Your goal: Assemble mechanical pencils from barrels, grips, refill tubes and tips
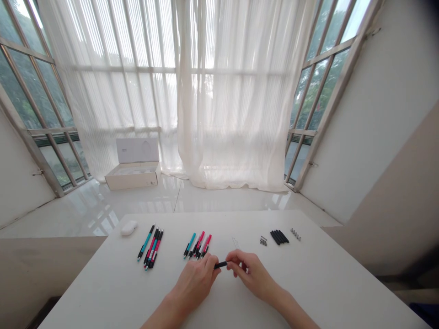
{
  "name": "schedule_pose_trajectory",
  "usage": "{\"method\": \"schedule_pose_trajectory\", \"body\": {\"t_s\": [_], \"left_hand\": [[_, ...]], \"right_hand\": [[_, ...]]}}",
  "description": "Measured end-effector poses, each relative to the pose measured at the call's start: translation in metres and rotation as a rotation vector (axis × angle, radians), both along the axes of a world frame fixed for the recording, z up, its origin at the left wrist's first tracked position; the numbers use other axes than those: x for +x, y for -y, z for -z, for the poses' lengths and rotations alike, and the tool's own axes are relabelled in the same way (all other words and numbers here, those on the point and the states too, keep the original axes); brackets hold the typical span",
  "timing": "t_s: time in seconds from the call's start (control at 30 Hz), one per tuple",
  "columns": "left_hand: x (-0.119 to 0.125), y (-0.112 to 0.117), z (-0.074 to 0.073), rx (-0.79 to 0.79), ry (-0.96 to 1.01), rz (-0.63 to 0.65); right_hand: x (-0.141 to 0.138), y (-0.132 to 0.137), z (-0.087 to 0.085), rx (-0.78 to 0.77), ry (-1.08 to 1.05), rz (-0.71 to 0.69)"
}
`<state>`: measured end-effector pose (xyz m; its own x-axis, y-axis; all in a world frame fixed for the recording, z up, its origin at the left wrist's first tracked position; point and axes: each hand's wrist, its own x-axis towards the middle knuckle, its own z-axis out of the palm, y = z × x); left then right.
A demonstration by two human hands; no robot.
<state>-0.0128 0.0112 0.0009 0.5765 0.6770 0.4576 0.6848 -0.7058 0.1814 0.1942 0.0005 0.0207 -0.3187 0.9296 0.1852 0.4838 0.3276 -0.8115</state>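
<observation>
Both my hands meet over the middle of the white table [103, 292]. My left hand [197, 282] and my right hand [249, 273] each pinch an end of a short black pen part [221, 264] held level between them. Just beyond my left hand lies a small group of pen barrels in teal, pink and black [198, 245]. A row of whole pens [151, 247] in the same colours lies further left.
Black grip sleeves [279, 236], small metal springs [263, 241] and metal tips [295, 234] lie at the table's far right. Thin clear refills [235, 242] lie near my right hand. A white oval case [129, 227] sits far left. An open white box [133, 173] stands on the floor by the curtain.
</observation>
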Motion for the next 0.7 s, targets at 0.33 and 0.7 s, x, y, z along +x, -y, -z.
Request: {"method": "schedule_pose_trajectory", "body": {"t_s": [0.33, 0.7], "left_hand": [[0.0, -0.001, -0.005, 0.053, 0.053, 0.035], [0.003, 0.003, -0.009, 0.101, -0.039, 0.093]], "right_hand": [[0.059, -0.019, -0.023, 0.283, 0.125, 0.371], [0.235, -0.037, 0.038, -0.127, 0.571, 0.959]]}}
